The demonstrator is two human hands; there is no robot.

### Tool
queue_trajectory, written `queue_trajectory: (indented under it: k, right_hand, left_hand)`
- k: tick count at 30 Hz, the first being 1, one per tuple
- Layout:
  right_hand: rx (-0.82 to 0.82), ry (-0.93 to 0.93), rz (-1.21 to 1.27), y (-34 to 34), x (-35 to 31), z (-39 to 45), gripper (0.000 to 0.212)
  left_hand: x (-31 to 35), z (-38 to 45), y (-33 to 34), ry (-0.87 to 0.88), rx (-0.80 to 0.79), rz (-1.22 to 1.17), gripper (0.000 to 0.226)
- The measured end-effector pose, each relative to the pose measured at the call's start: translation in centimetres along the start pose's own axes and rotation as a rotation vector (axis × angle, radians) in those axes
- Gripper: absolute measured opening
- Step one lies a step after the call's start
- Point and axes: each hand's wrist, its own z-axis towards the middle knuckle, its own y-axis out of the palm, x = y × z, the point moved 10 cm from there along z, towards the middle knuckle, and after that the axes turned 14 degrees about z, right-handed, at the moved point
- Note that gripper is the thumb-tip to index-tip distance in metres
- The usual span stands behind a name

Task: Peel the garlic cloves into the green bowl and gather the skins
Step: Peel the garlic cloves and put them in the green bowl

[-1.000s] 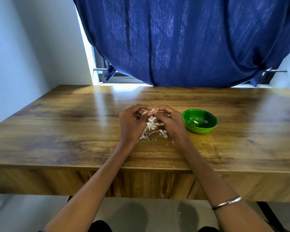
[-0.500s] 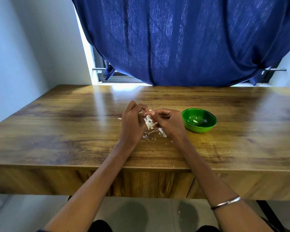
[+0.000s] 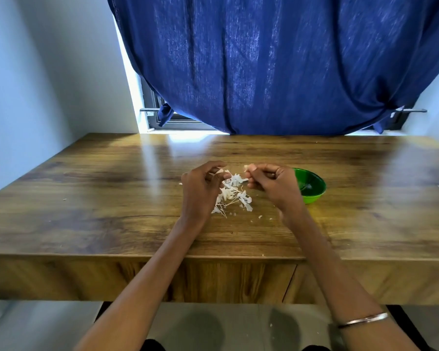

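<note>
Meanwhile, right hand [image 3: 276, 184] pinches a garlic clove [image 3: 246, 168]; left hand [image 3: 200, 188], fingers curled, pinches a skin [image 3: 219, 171] above the skins pile [image 3: 232, 196].

A small pale garlic clove [image 3: 246, 168] sits pinched at the fingertips of the right grip [image 3: 274, 184]. Just behind that grip's far side stands the green bowl [image 3: 312, 186], upright, round and glossy. Between the two grips lies a loose heap of white papery skins [image 3: 232, 196] with thin stalks.
</note>
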Motion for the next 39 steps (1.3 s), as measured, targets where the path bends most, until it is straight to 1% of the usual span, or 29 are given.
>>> queue_trajectory:
  k: [2,4,7,10,12,15,18,20,25,28,32,37,39]
  right_hand:
    - [0.057,-0.066,-0.133,-2.4,-2.6,0.1,0.004]
    - [0.119,-0.131,-0.358,-4.9,-5.1,0.6,0.003]
    - [0.178,-0.145,-0.658,-8.3,-6.8,1.9,0.01]
    - [0.143,-0.075,-0.947,-9.8,-6.1,2.9,0.006]
    - [0.1,-0.042,-1.034,-9.8,-5.4,3.2,0.008]
    - [0.081,-0.026,-0.992,-9.8,-5.1,3.4,0.01]
    - [0.112,-0.085,-0.936,-9.8,-6.1,3.4,0.008]
    - [0.101,-0.097,-0.94,-9.5,-6.6,3.2,0.008]
    - [0.084,-0.097,-0.896,-8.6,-6.4,2.9,0.015]
    - [-0.01,-0.101,-0.809,-5.7,-4.8,2.3,0.023]
    - [-0.163,-0.115,-0.7,0.4,-1.9,1.3,0.017]
    - [-0.139,-0.179,-0.447,3.5,0.1,1.0,0.011]
    - [-0.125,-0.194,-0.353,3.7,0.4,1.1,0.009]
  left_hand:
    - [-0.2,-0.1,0.2,-0.023,-0.013,-0.055,0.018]
    - [-0.2,-0.1,0.3,-0.019,-0.018,-0.072,0.02]
    - [-0.2,-0.1,0.2,-0.014,-0.028,-0.082,0.013]
    - [-0.5,0.0,0.4,-0.026,-0.025,-0.085,0.017]
    - [-0.6,0.0,0.4,-0.019,-0.022,-0.07,0.016]
    - [-0.6,-0.2,0.2,0.009,-0.003,-0.045,0.013]
    - [-0.9,-0.1,0.2,0.01,0.005,-0.018,0.013]
    - [-0.9,0.0,0.3,0.019,-0.002,-0.023,0.014]
    - [-0.9,0.0,0.7,0.012,-0.013,-0.016,0.016]
    - [-0.9,0.1,1.0,0.018,-0.037,-0.003,0.017]
    - [-1.1,0.1,1.3,-0.025,-0.074,-0.017,0.02]
    - [-0.8,0.3,0.5,0.013,-0.018,-0.008,0.019]
    - [-1.1,0.3,0.5,-0.017,-0.019,-0.029,0.022]
